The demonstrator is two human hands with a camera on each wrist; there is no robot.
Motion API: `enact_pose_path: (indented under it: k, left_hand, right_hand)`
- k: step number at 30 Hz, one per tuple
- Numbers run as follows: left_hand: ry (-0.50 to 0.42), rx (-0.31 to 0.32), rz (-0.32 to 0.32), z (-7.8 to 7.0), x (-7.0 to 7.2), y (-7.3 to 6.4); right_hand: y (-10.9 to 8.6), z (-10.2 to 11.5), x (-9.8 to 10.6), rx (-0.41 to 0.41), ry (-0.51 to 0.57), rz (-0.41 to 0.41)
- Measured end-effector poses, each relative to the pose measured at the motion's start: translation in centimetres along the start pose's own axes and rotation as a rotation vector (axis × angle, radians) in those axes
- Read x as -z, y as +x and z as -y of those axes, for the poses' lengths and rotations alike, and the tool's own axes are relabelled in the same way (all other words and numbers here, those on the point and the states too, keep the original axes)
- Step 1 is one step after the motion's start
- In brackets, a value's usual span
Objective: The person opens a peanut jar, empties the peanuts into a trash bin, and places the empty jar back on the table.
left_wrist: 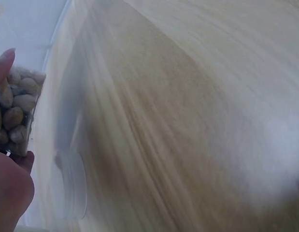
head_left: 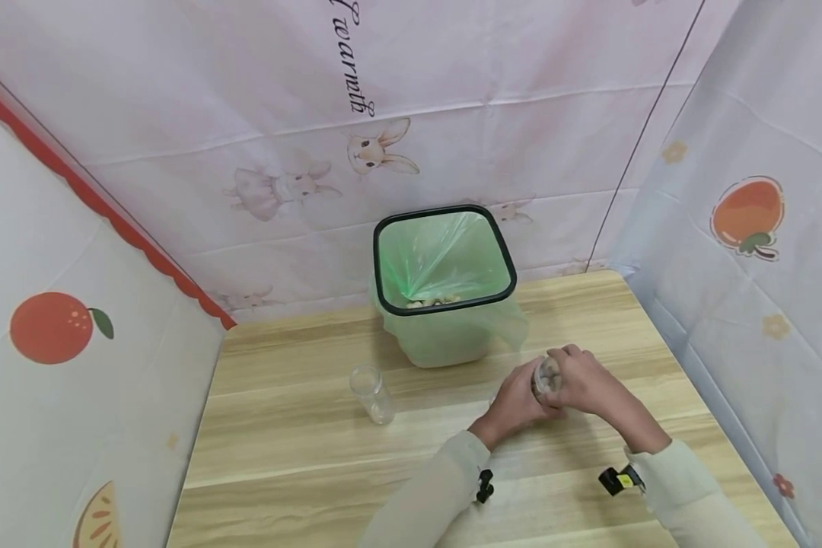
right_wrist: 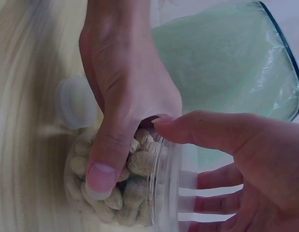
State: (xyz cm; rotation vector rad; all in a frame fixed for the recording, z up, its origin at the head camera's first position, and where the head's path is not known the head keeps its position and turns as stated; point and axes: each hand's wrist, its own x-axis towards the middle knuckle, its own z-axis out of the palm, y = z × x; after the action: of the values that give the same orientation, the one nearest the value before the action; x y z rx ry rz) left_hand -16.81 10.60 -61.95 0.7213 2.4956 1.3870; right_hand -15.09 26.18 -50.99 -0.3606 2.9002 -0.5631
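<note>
Broadly, a pale wood-grain table [head_left: 281, 472] underlies the work, with a square, black-rimmed bin [head_left: 445, 350] near its far edge, lined with a translucent green plastic bag [head_left: 466, 240] and holding some tan pieces. The left hand [head_left: 519, 396] is curled round a clear, rounded jar [right_wrist: 135, 193] full of tan, peanut-like pieces, its thumb laid across the side; the right hand [head_left: 581, 379] brackets the rim end, thumb on one side, fingers spread round the other. That jar is between the hands, right of the bin's near side and tilted; whether a cover is on it I cannot tell. An empty clear cylinder [head_left: 373, 396] stands well apart to the left, and a small, round whitish lid [right_wrist: 74, 102] lies on the table just beside the jar. My reading is that the step in hand is working at the jar's mouth; the next move calls for a steady left grip while the right turns or frees that end without spilling.
</note>
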Motion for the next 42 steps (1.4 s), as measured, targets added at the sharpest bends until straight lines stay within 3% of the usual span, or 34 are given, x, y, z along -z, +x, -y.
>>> enact_pose_path:
  k: [5, 12, 19, 24, 29, 42]
  left_hand:
    - [0.022, -0.050, -0.046, -0.4, 1.0, -0.6]
    - [0.132, -0.116, -0.135, -0.5, 2.1, -1.7]
    - [0.234, -0.194, -0.207, -0.1, 4.4, -3.5]
    - [0.291, -0.190, -0.203, -0.1, 6.5, -4.8]
    - [0.345, -0.196, -0.201, 0.0, 8.6, -5.8]
    - [0.366, -0.232, -0.210, 0.2, 13.1, -9.0]
  right_hand:
    - [-0.1, 0.6, 0.7, 0.015, 0.026, -0.005]
    - [-0.2, 1.7, 1.3, 0.024, 0.060, 0.009]
    - [0.2, 4.1, 1.3, 0.064, 0.061, 0.046]
    - [0.5, 5.6, 1.1, 0.116, 0.052, 0.060]
    - [0.7, 6.7, 0.7, 0.209, 0.025, -0.004]
    - [1.3, 10.5, 0.0, 0.394, 0.062, -0.086]
